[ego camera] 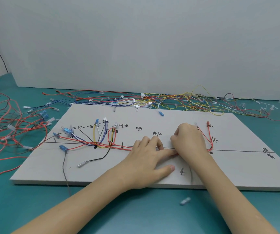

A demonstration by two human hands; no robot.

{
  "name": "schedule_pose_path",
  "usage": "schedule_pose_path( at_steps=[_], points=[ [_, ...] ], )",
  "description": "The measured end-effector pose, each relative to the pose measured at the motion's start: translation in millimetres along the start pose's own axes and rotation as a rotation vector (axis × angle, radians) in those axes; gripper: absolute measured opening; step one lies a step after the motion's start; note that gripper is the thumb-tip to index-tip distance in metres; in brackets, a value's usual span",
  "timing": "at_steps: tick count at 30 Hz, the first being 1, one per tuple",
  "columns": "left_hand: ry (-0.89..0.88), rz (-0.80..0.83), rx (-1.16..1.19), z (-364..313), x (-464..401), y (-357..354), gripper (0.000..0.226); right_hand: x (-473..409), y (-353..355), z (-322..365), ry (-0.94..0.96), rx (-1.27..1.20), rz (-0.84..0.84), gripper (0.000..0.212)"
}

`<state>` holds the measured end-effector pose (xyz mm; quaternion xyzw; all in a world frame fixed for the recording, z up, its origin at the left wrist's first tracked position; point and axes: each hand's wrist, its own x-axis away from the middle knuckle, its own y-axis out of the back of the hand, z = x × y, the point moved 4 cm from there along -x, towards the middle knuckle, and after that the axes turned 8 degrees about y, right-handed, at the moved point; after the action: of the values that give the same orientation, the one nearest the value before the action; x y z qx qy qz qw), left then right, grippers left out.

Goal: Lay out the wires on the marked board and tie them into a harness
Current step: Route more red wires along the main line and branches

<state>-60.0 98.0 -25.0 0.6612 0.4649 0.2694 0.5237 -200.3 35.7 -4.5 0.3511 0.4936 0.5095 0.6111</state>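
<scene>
Now mid-layout: both hands meet on the marked board [237, 166] at its main line, w/ wires [102, 145] already routed along it at left. Left hand [146, 159] presses down, fingers [167, 152] extended; right hand [189, 141] fingers clenched, prob pinching the red wire [210, 137], contact hidden. Next, I'd guess: seat it on the line, then tie.
</scene>
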Motion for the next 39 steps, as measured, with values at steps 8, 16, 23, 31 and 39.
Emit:
schedule_pose_path(
  at_steps=[8,16,23,31,39],
  points=[
    [-0.006,-0.006,0.014,0.7,0.3,-1.2,0.046,4.1,4.4,-1.5,0.001,-0.084,-0.039,0.027],
    [0.001,-0.005,0.004,0.5,0.6,-0.7,0.045,6.3,2.3,1.3,-0.027,-0.074,0.017,0.031],
    [-0.013,-0.015,0.002,0.0,0.1,-1.4,0.047,-8.3,-2.9,-11.1,-0.037,-0.217,0.04,0.018],
    [-0.05,-0.07,-0.07,-3.0,-2.7,4.1,0.039,-20.2,-5.4,-17.6,0.073,-0.506,0.154,0.028],
    [0.081,-0.199,0.042,-7.7,-52.3,37.4,0.028,-26.2,-0.7,-22.8,0.061,-0.666,0.14,0.025]
  ],
)
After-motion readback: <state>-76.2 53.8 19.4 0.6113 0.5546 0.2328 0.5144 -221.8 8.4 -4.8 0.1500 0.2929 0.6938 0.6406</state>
